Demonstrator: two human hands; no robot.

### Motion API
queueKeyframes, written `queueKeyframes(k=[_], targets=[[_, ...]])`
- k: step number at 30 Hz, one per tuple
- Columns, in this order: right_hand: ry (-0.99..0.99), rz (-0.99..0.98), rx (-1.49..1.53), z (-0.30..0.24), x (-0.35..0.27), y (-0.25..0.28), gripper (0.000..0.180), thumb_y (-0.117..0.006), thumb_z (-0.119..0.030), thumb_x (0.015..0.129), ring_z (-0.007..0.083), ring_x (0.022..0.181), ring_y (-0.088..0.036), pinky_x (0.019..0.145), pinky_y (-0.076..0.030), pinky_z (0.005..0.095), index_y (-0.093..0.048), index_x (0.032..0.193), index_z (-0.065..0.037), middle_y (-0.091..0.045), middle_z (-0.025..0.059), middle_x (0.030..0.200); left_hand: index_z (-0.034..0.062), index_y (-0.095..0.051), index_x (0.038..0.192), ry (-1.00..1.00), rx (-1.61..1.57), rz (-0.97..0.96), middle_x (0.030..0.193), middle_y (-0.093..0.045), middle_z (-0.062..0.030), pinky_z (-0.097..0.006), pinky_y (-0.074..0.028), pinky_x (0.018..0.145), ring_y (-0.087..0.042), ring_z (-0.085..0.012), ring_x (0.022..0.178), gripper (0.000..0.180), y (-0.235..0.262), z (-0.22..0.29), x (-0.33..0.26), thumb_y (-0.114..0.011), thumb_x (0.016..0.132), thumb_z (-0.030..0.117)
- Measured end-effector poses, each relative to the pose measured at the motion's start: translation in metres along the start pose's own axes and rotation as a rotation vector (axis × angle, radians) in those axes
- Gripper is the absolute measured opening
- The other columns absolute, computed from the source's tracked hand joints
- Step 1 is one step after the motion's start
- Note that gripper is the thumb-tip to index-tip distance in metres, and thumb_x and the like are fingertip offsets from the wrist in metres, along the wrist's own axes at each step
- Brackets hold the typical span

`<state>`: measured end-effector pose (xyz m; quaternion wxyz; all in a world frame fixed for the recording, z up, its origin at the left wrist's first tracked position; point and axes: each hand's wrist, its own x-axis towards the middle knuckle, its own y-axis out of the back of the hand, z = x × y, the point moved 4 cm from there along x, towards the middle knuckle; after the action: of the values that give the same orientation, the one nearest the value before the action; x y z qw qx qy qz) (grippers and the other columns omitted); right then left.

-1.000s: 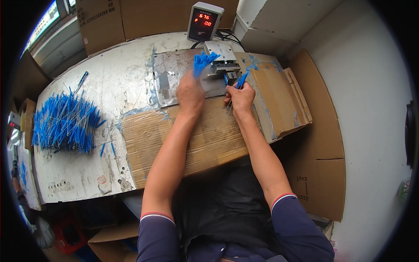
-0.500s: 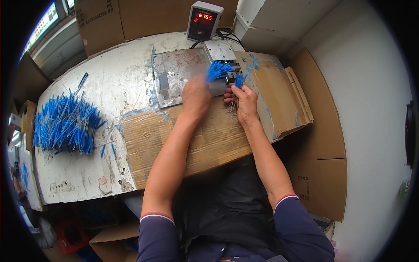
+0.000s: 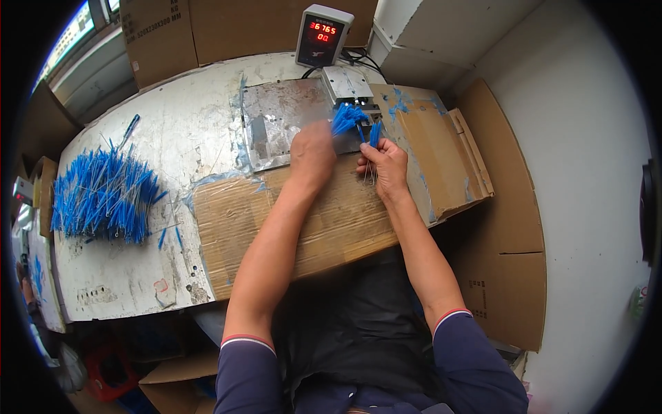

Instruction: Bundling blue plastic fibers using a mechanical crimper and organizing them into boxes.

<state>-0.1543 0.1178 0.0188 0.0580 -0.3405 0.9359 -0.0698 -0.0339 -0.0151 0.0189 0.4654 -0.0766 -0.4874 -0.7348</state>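
My left hand (image 3: pixel 313 150), slightly blurred, is closed round a bundle of blue wire brushes (image 3: pixel 348 119), whose bristle ends fan out toward the small metal machine (image 3: pixel 347 84). Just to the right, my right hand (image 3: pixel 387 165) pinches a smaller bunch of the same brushes (image 3: pixel 375 134) with thumb and fingers. Their bristle ends point up, and thin bare wires hang below the fingers. A single blue brush (image 3: pixel 361 132) stands between the two bunches, close to the right thumb. Whether it touches the machine I cannot tell.
A big heap of blue brushes (image 3: pixel 107 193) lies on the worn white table (image 3: pixel 200 103) at the left. Flat cardboard (image 3: pixel 296 228) covers the near edge beside a metal plate (image 3: pixel 283 103). A red digital display (image 3: pixel 324 34) stands behind the machine; cardboard (image 3: pixel 510 172) and a wall border the right.
The right hand and its bunch have shifted slightly, the bristles now more upright. A single brush shows between the bunches. The display's lit figures have changed.
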Motion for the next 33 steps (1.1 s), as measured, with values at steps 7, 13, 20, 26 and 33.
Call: queueKeyframes(k=[7, 13, 20, 26, 33], targets=[[-0.024, 0.038, -0.013, -0.003, 0.009, -0.007, 0.011, -0.071, 0.002, 0.083, 0.0141, 0.060, -0.065, 0.048, -0.058, 0.0277, -0.063, 0.090, 0.000, -0.066, 0.0071, 0.078, 0.0034, -0.060, 0.098, 0.077, -0.080, 0.164, 0.089, -0.067, -0.0190, -0.049, -0.052, 0.077, -0.066, -0.0397, 0.087, 0.013, 0.008, -0.005, -0.001, -0.062, 0.085, 0.000], [0.050, 0.161, -0.129, 0.000, 0.022, -0.011, 0.011, -0.071, 0.004, 0.082, 0.0147, 0.056, -0.065, 0.042, -0.055, 0.0277, -0.062, 0.088, 0.000, -0.066, 0.0076, 0.076, 0.0047, -0.061, 0.100, 0.182, -0.159, 0.179, 0.090, -0.068, -0.0188, -0.052, -0.051, 0.075, -0.067, -0.0414, 0.087, 0.013, 0.012, -0.010, 0.000, -0.065, 0.088, 0.003], [0.066, 0.252, -0.182, 0.001, 0.025, -0.015, 0.012, -0.073, 0.004, 0.082, 0.0159, 0.055, -0.066, 0.040, -0.056, 0.0298, -0.062, 0.087, 0.001, -0.066, 0.0091, 0.075, 0.0047, -0.062, 0.108, 0.134, -0.149, 0.183, 0.092, -0.068, -0.0190, -0.051, -0.051, 0.078, -0.066, -0.0411, 0.090, 0.021, 0.013, -0.008, 0.000, -0.066, 0.087, 0.003], [0.037, 0.273, -0.203, -0.003, 0.026, -0.016, 0.010, -0.072, 0.003, 0.083, 0.0167, 0.055, -0.066, 0.040, -0.056, 0.0311, -0.063, 0.088, 0.002, -0.067, 0.0093, 0.074, 0.0036, -0.063, 0.109, 0.090, -0.139, 0.253, 0.097, -0.069, -0.0192, -0.050, -0.051, 0.080, -0.066, -0.0399, 0.094, 0.023, 0.018, -0.003, 0.002, -0.066, 0.086, 0.002], [0.014, 0.127, -0.014, 0.003, 0.025, -0.008, 0.007, -0.070, -0.001, 0.087, 0.0162, 0.059, -0.068, 0.049, -0.059, 0.0304, -0.065, 0.091, 0.003, -0.068, 0.0083, 0.076, 0.0026, -0.063, 0.110, 0.107, -0.078, 0.061, 0.104, -0.068, -0.0182, -0.049, -0.050, 0.088, -0.064, -0.0386, 0.103, 0.025, 0.007, -0.008, 0.001, -0.064, 0.085, 0.001]])
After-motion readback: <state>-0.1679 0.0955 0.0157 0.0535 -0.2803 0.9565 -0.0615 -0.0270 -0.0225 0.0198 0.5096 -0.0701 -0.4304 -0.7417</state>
